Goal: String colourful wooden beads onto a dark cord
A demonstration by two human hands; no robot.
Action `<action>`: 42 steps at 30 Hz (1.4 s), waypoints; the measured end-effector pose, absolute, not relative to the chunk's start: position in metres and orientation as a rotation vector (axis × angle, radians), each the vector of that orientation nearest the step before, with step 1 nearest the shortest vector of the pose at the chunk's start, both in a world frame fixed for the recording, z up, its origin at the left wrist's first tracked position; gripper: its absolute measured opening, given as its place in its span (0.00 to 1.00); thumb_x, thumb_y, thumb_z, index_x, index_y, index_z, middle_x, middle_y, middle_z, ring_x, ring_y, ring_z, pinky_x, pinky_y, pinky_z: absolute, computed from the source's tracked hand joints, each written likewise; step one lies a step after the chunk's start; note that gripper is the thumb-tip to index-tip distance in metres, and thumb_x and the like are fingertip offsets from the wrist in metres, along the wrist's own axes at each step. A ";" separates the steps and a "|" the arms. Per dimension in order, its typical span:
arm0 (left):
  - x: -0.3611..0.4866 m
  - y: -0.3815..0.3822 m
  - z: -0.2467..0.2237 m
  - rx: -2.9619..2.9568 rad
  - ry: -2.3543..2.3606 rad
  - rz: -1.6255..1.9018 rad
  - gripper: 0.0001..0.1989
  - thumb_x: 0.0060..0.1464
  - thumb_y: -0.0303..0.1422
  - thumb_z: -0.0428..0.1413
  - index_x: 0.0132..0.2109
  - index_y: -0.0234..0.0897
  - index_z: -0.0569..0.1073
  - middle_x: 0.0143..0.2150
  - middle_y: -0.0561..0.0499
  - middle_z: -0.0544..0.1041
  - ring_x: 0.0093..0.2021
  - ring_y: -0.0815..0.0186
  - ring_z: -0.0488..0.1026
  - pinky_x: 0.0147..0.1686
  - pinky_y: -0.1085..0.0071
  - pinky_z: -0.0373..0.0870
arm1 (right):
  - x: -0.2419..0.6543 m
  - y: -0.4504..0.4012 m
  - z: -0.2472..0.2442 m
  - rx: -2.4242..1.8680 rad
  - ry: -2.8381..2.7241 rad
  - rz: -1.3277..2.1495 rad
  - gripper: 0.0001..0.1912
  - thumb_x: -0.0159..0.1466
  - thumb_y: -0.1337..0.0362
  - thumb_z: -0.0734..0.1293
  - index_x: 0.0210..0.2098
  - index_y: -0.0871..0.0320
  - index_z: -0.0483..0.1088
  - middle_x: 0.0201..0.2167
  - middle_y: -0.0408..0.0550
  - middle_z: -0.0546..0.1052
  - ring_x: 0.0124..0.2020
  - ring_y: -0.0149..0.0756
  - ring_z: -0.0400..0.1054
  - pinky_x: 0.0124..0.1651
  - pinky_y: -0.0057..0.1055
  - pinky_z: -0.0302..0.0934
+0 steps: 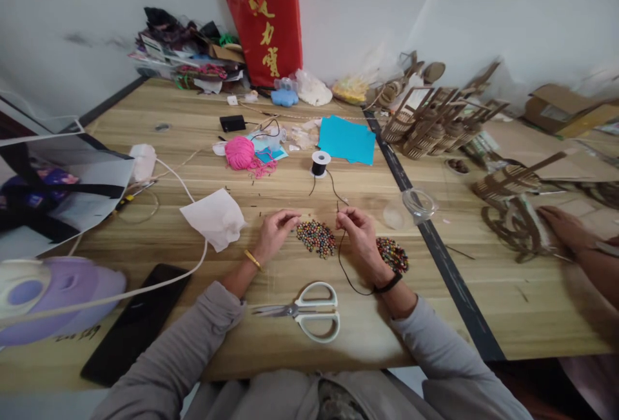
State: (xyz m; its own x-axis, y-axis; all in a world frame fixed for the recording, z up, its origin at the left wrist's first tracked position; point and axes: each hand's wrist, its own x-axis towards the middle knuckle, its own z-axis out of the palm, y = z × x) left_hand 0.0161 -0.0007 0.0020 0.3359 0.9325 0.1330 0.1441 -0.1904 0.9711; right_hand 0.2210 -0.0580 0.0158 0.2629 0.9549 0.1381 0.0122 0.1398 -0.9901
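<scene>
My right hand (358, 233) pinches a thin dark cord (340, 259), whose length loops down beside the wrist. Just behind it stands a spool of black cord (320, 164) with white ends. My left hand (277, 231) has its thumb and forefinger pressed together by the left edge of a pile of small multicoloured beads (316, 238); whatever is between those fingertips is too small to make out. Partly hidden behind my right hand lies a second bead heap (393, 255). White-handled scissors (302, 311) lie nearer to me, blades pointing left.
Pink yarn (240, 153), blue sheets (347, 140) and a white tissue (215, 219) lie around the work area. A black phone (136, 323) is at left. Clear tape-like rings (418, 204) sit right, near woven baskets (438, 123) and another person's hand (565, 228).
</scene>
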 end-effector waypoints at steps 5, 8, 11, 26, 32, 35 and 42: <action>0.017 0.010 0.001 1.704 1.088 0.990 0.12 0.53 0.36 0.54 0.39 0.32 0.76 0.34 0.45 0.80 0.34 0.64 0.76 0.35 0.70 0.73 | 0.218 -0.058 0.009 -1.244 -1.063 0.897 0.12 0.58 0.54 0.67 0.31 0.57 0.68 0.21 0.39 0.67 0.23 0.28 0.61 0.29 0.27 0.58; 0.021 0.017 0.006 1.927 1.096 0.885 0.10 0.53 0.33 0.54 0.37 0.32 0.77 0.35 0.46 0.79 0.33 0.65 0.75 0.35 0.70 0.72 | 0.214 -0.061 0.010 -1.253 -1.099 0.891 0.11 0.59 0.55 0.66 0.29 0.57 0.67 0.20 0.39 0.66 0.23 0.28 0.60 0.29 0.27 0.56; 0.028 0.025 0.010 2.126 1.077 0.765 0.08 0.53 0.31 0.55 0.37 0.33 0.77 0.35 0.46 0.78 0.33 0.66 0.74 0.37 0.70 0.71 | 0.208 -0.065 0.014 -1.255 -1.116 0.901 0.11 0.60 0.56 0.66 0.28 0.57 0.67 0.20 0.40 0.66 0.23 0.28 0.59 0.28 0.27 0.55; 0.047 0.042 0.012 2.442 1.036 0.500 0.06 0.51 0.27 0.56 0.33 0.34 0.78 0.33 0.47 0.76 0.35 0.65 0.72 0.40 0.69 0.67 | 0.203 -0.067 0.014 -1.242 -1.097 0.981 0.15 0.59 0.51 0.66 0.29 0.58 0.65 0.18 0.37 0.62 0.19 0.26 0.55 0.22 0.24 0.50; 0.040 0.027 0.022 1.858 0.928 0.762 0.06 0.50 0.30 0.57 0.33 0.30 0.76 0.30 0.48 0.77 0.30 0.68 0.72 0.35 0.73 0.68 | 0.200 -0.071 0.016 -1.201 -1.122 0.983 0.15 0.60 0.52 0.65 0.29 0.58 0.64 0.19 0.37 0.63 0.19 0.25 0.55 0.22 0.24 0.51; 0.031 0.006 0.032 1.588 0.866 0.817 0.08 0.47 0.32 0.59 0.33 0.30 0.74 0.29 0.49 0.77 0.30 0.69 0.72 0.32 0.74 0.68 | 0.197 -0.077 0.017 -1.198 -1.205 0.917 0.13 0.62 0.54 0.64 0.30 0.58 0.65 0.21 0.39 0.64 0.22 0.26 0.57 0.24 0.24 0.52; 0.013 -0.035 0.035 1.248 0.875 0.834 0.09 0.44 0.33 0.61 0.33 0.31 0.75 0.30 0.50 0.77 0.32 0.69 0.72 0.36 0.73 0.69 | 0.188 -0.090 0.021 -1.186 -1.687 0.527 0.06 0.65 0.65 0.61 0.32 0.58 0.67 0.26 0.43 0.69 0.26 0.28 0.62 0.30 0.25 0.57</action>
State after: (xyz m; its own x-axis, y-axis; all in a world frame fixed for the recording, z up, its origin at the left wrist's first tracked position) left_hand 0.0133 -0.0354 0.0351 0.4357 0.8952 -0.0942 -0.0516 0.1293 0.9903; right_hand 0.1879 -0.0904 0.0209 -0.0545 0.8854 0.4615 0.4657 0.4314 -0.7727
